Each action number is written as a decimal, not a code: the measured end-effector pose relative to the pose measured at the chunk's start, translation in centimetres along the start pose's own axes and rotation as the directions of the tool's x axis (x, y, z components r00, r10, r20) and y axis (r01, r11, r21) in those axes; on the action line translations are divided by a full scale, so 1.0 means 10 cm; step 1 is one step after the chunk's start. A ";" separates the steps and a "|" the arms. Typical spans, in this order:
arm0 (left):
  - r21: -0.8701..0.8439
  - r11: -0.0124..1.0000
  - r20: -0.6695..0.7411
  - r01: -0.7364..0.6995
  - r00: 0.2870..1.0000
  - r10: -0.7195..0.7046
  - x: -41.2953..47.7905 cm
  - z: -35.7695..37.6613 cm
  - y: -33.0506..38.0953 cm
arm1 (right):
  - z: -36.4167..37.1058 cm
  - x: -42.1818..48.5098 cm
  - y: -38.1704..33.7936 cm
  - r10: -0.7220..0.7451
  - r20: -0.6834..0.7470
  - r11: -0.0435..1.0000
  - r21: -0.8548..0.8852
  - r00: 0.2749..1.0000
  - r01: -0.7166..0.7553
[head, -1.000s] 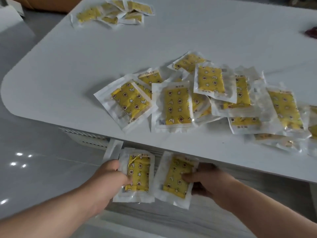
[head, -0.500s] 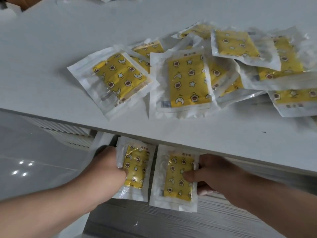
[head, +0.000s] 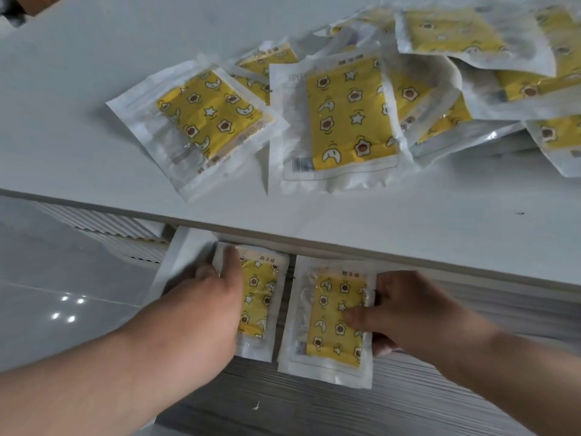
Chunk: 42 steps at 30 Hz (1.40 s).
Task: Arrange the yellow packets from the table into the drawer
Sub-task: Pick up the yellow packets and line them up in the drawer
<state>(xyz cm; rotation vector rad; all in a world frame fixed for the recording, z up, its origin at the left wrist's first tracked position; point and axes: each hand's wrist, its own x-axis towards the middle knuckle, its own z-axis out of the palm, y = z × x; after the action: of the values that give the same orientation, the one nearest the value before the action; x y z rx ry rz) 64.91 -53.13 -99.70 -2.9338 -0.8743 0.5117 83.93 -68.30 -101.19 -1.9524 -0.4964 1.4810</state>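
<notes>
Lying side by side in drawer (head: 314, 410): left packet (head: 262, 297) gripped by left hand (head: 207, 297), right packet (head: 330, 309) pinched by right hand (head: 405, 309).

I am indoors at a plain white tabletop (head: 78, 105) with a grey wood-grain drawer (head: 314, 410) beneath it. Glossy grey floor tiles (head: 47, 262) at lower left mirror small lights. Home, office or workroom, I cannot tell.
</notes>
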 end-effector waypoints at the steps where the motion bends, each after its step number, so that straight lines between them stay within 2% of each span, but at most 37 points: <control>1: 0.082 0.996 0.021 -0.026 0.999 0.024 0.00 0.03 -0.01 | 0.01 0.00 -0.01 -0.005 0.000 1.000 -0.013 1.000 0.005; 4: 0.185 0.982 0.023 -0.031 0.999 0.027 -0.04 -0.04 0.02 | 0.01 -0.02 -0.06 -0.006 -0.033 0.991 -0.134 0.999 0.001; 7: 0.221 0.971 -0.068 -0.094 0.991 0.112 -0.11 -0.18 -0.08 | -0.03 -0.11 -0.10 -0.042 -0.136 0.902 -0.431 0.990 -0.021; 9: 0.172 0.951 -0.124 -0.258 0.952 0.280 -0.14 -0.15 -0.16 | -0.06 -0.23 -0.11 -0.175 -0.206 0.735 -0.678 0.963 -0.012; 11: 0.140 0.900 -0.099 -0.413 0.898 0.428 -0.17 -0.11 -0.23 | -0.06 -0.36 -0.08 -0.327 -0.144 0.524 -0.850 0.934 0.052; 14: 0.198 0.821 -0.021 -0.536 0.835 0.550 -0.19 -0.08 -0.25 | 0.02 -0.50 0.09 -0.368 0.034 0.297 -0.943 0.929 0.152; 15: 0.221 0.795 0.017 -0.565 0.817 0.577 -0.19 -0.07 -0.25 | 0.04 -0.47 0.18 -0.440 0.053 0.219 -0.962 0.896 0.165; 16: 0.240 0.770 0.043 -0.592 0.799 0.600 -0.19 -0.05 -0.23 | 0.05 -0.45 0.25 -0.518 0.048 0.184 -0.969 0.854 0.166; 18: 0.278 0.724 0.049 -0.632 0.762 0.646 -0.16 -0.06 -0.20 | 0.08 -0.42 0.35 -0.605 0.039 0.190 -0.963 0.795 0.192; 20: 0.286 0.707 0.034 -0.647 0.744 0.667 -0.13 -0.07 -0.18 | 0.11 -0.39 0.40 -0.638 0.034 0.212 -0.953 0.769 0.218; 24: 0.231 0.742 -0.001 -0.629 0.763 0.647 -0.11 -0.06 -0.20 | 0.18 -0.34 0.42 -0.678 0.050 0.242 -0.927 0.734 0.286; 31: 0.200 0.763 -0.055 -0.615 0.770 0.635 -0.10 0.01 -0.22 | 0.25 -0.24 0.43 -0.700 0.071 0.276 -0.891 0.711 0.361; 38: 0.189 0.790 -0.034 -0.583 0.800 0.599 -0.14 0.02 -0.26 | 0.30 -0.14 0.42 -0.709 0.091 0.281 -0.873 0.699 0.399; 42: 0.223 0.792 -0.051 -0.569 0.804 0.592 -0.13 0.00 -0.25 | 0.28 -0.16 0.38 -0.728 0.088 0.245 -0.892 0.680 0.379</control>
<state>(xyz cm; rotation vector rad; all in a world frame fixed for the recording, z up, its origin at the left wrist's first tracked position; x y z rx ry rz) 62.56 -51.74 -98.95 -2.9577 0.1243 0.4007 80.53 -71.38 -103.08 -2.2291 -1.8709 0.2803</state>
